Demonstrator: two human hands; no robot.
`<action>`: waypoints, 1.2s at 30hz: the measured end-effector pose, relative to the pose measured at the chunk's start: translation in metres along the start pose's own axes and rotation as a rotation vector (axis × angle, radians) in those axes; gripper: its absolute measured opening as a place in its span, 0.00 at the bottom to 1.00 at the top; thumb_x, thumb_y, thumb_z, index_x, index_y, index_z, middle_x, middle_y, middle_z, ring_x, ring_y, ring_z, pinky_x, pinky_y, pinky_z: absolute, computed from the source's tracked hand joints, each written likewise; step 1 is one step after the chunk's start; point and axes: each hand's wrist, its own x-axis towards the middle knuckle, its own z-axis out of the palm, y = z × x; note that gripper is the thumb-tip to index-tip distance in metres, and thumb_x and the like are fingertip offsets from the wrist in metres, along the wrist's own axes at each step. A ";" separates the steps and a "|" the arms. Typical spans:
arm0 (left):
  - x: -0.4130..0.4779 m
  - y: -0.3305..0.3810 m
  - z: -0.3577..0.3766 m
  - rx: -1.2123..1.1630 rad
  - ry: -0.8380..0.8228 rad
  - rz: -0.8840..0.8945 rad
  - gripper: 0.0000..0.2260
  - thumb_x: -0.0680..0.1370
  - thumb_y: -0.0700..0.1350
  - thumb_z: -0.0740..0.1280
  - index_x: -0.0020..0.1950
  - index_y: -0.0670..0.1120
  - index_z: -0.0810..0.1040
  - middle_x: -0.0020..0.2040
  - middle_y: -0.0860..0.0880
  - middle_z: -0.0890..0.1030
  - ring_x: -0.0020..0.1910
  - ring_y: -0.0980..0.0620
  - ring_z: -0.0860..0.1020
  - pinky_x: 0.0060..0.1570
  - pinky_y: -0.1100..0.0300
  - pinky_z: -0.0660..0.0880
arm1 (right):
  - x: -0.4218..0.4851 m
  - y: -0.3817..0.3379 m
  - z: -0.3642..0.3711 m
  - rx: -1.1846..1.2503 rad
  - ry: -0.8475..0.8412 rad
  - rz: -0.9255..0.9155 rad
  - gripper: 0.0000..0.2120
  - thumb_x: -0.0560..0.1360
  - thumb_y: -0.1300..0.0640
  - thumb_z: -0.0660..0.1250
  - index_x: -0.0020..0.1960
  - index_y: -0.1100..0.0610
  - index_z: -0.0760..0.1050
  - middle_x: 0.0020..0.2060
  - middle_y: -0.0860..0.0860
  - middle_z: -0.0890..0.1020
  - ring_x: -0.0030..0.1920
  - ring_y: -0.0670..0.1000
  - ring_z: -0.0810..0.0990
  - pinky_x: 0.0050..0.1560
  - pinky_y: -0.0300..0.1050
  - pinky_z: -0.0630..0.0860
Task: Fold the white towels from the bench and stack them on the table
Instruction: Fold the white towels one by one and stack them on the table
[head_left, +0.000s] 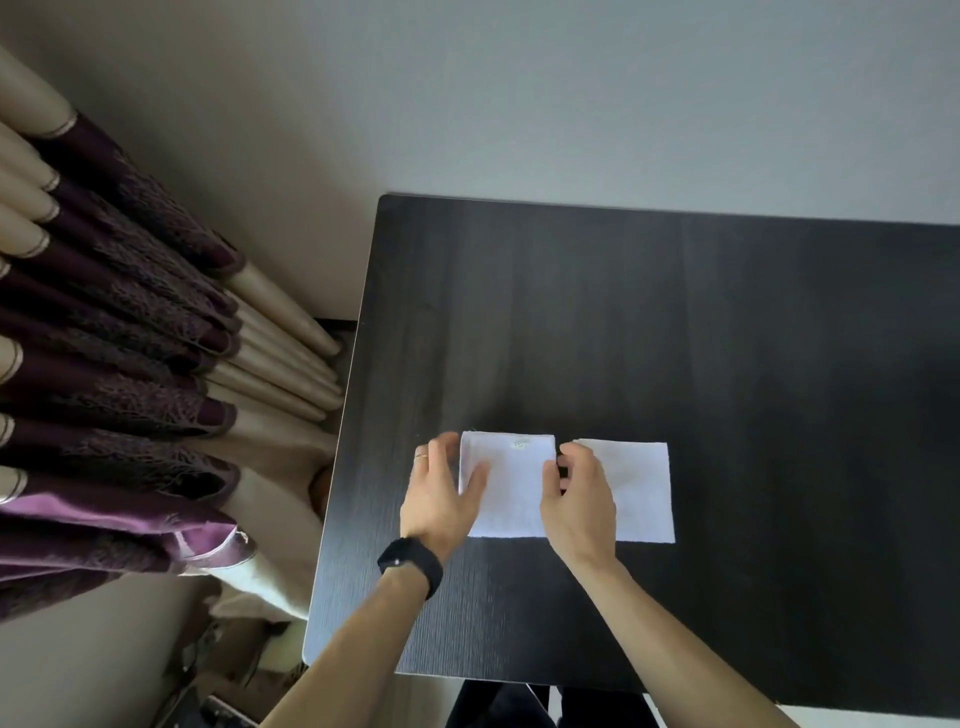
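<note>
Towel (511, 488) lies folded on the table (727, 338) near us, second towel (641, 493) just beside. Our left hand (441, 493) rests straight-fingered at the first's left edge; right hand (579, 493) is curled, probably pinching its right edge.

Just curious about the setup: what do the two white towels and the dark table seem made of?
Left towel and right towel: likely cotton terry, matte white, faintly nubby. Table: wood or wood-look laminate, near-black, fine straight grain lines, low sheen; which one cannot be told.

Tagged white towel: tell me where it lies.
Head view: the tagged towel lies on the dark table between the left hand and right hand, a second towel at its right.
</note>
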 end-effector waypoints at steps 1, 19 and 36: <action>-0.005 -0.006 0.003 0.157 0.061 0.170 0.21 0.77 0.56 0.68 0.67 0.52 0.70 0.65 0.52 0.73 0.57 0.51 0.75 0.50 0.55 0.77 | -0.005 0.003 -0.001 0.000 0.024 -0.038 0.12 0.80 0.52 0.64 0.62 0.53 0.72 0.59 0.48 0.77 0.54 0.49 0.80 0.49 0.41 0.79; 0.022 -0.049 0.042 0.707 -0.103 0.447 0.31 0.82 0.62 0.48 0.82 0.50 0.48 0.81 0.51 0.47 0.80 0.48 0.50 0.76 0.42 0.47 | 0.011 0.039 0.043 -0.676 -0.070 -0.450 0.30 0.83 0.43 0.43 0.81 0.56 0.55 0.80 0.54 0.56 0.80 0.57 0.52 0.77 0.66 0.48; -0.064 0.046 0.041 0.717 -0.083 0.302 0.28 0.81 0.58 0.53 0.81 0.56 0.52 0.81 0.51 0.47 0.80 0.45 0.49 0.76 0.39 0.48 | -0.065 0.135 -0.147 -0.428 0.123 -0.318 0.28 0.79 0.42 0.53 0.76 0.50 0.67 0.76 0.51 0.67 0.78 0.55 0.60 0.73 0.66 0.62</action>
